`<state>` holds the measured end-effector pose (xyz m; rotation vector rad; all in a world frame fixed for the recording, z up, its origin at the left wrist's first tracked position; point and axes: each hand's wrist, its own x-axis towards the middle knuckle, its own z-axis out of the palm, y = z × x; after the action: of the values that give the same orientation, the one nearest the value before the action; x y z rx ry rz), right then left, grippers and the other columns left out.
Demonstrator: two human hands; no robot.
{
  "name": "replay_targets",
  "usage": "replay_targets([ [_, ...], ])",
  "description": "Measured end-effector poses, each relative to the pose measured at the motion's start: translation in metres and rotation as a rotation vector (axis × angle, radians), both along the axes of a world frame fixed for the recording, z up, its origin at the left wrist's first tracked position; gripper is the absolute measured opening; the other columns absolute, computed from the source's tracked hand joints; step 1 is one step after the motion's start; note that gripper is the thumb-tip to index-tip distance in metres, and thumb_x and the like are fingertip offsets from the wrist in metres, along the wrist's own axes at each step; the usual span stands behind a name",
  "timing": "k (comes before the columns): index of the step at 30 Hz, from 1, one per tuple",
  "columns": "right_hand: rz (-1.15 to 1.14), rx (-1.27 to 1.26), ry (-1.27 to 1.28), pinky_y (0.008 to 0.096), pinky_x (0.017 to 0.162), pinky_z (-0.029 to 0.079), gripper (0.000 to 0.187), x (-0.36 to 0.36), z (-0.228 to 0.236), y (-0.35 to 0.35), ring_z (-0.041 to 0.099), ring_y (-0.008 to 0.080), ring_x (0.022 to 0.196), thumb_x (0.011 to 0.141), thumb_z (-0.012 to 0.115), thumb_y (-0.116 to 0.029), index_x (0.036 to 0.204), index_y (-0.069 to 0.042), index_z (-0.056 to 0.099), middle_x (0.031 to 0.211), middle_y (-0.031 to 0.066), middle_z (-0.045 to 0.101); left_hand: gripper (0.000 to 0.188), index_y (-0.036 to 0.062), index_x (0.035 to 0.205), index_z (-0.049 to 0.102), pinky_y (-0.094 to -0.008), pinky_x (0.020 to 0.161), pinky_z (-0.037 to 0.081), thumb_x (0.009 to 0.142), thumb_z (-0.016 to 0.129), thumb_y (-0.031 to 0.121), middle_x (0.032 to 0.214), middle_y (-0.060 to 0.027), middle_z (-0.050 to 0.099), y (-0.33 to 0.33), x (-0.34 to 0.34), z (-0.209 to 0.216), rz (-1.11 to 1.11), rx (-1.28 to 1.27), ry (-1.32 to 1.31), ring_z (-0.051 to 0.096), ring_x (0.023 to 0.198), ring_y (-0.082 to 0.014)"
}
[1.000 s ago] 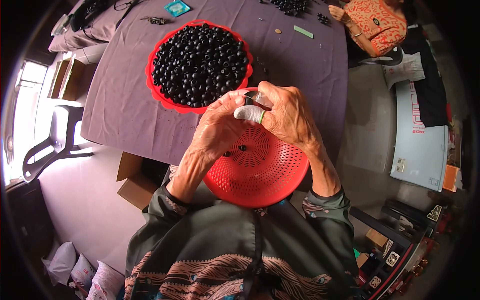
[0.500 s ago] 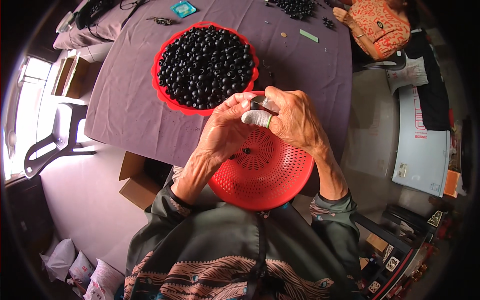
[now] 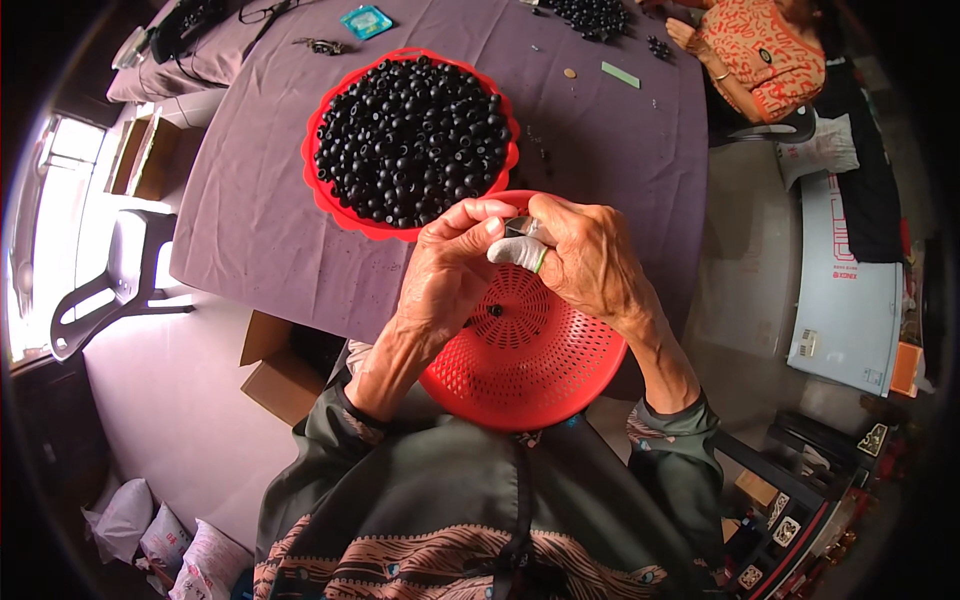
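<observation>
My left hand (image 3: 445,262) and my right hand (image 3: 590,258) meet above a red perforated basket (image 3: 560,365). My left thumb and index finger are pinched together, and what they hold is too small or hidden to name. Closed in my right hand is a small, shiny metal blade (image 3: 517,227), pointing at the left fingertips. A pale cloth finger cot (image 3: 517,252) with a green edge covers my right thumb. A few small black pieces (image 3: 495,311) lie in the basket. Just beyond, a scalloped red bowl (image 3: 312,190) is heaped with black round hollow pieces (image 3: 410,140).
A purple cloth covers the table (image 3: 250,230). On it are a blue packet (image 3: 366,21), a pale green strip (image 3: 620,74) and a black pile (image 3: 590,16) at the back. Another person (image 3: 765,60) sits far right. A grey chair (image 3: 130,270) and cardboard box (image 3: 285,385) stand left.
My hands stay together above the basket, with only small shifts of the fingers and blade. The whole view has moved slightly, so the basket and bowl appear a little lower.
</observation>
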<state>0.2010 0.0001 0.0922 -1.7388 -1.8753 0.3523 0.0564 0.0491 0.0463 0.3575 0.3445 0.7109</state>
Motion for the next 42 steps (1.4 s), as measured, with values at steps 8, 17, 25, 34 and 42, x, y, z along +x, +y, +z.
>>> replay_targets([
  [8, 0.012, -0.022, -0.100, 0.0351, 0.045, 0.044, 0.043, -0.001, 0.001, -0.007, 0.056, 0.0276, 0.050, 0.074, 0.066, -0.042, 0.074, -0.001, 0.053, 0.058, 0.0121, 0.055, 0.011, -0.0009, 0.094, 0.059, -0.0257, 0.076, 0.046, 0.084, 0.056, 0.002, 0.090, -0.0057, 0.060, -0.004, 0.001, 0.002, 0.023, 0.008, 0.045, 0.057, 0.083, -0.0132],
  [17, 0.002, -0.036, 0.087, 0.0352, 0.050, 0.049, 0.030, 0.003, 0.016, -0.003, 0.063, 0.0263, 0.058, 0.071, 0.071, -0.029, 0.082, -0.004, 0.058, 0.065, 0.0104, 0.062, 0.014, 0.0026, 0.098, 0.058, -0.0275, 0.078, 0.047, 0.085, 0.056, 0.007, 0.091, -0.0034, 0.060, -0.009, 0.001, 0.007, -0.051, -0.169, -0.017, 0.057, 0.082, -0.0126],
  [25, 0.003, -0.055, 0.093, 0.0349, 0.050, 0.046, 0.057, 0.002, 0.006, -0.001, 0.061, 0.0299, 0.056, 0.068, 0.066, -0.054, 0.085, 0.000, 0.057, 0.062, 0.0149, 0.058, 0.013, 0.0024, 0.097, 0.059, -0.0279, 0.079, 0.047, 0.085, 0.055, 0.006, 0.092, -0.0039, 0.059, -0.009, -0.001, 0.006, -0.019, -0.132, -0.028, 0.056, 0.083, -0.0126],
  [34, 0.007, -0.016, 0.036, 0.0360, 0.049, 0.045, 0.053, -0.002, 0.007, -0.002, 0.059, 0.0306, 0.054, 0.069, 0.066, -0.051, 0.080, 0.000, 0.054, 0.060, 0.0140, 0.056, 0.013, 0.0011, 0.097, 0.058, -0.0284, 0.080, 0.046, 0.086, 0.054, 0.005, 0.093, -0.0056, 0.060, -0.008, -0.001, 0.001, -0.015, -0.108, -0.051, 0.056, 0.085, -0.0139],
  [42, -0.014, -0.018, -0.068, 0.0356, 0.048, 0.045, 0.050, -0.003, 0.005, -0.003, 0.058, 0.0300, 0.053, 0.071, 0.064, -0.050, 0.081, -0.001, 0.055, 0.060, 0.0128, 0.056, 0.012, 0.0003, 0.097, 0.058, -0.0277, 0.079, 0.046, 0.086, 0.054, 0.005, 0.092, -0.0062, 0.060, -0.008, 0.000, 0.001, -0.001, -0.105, -0.041, 0.057, 0.084, -0.0143],
])
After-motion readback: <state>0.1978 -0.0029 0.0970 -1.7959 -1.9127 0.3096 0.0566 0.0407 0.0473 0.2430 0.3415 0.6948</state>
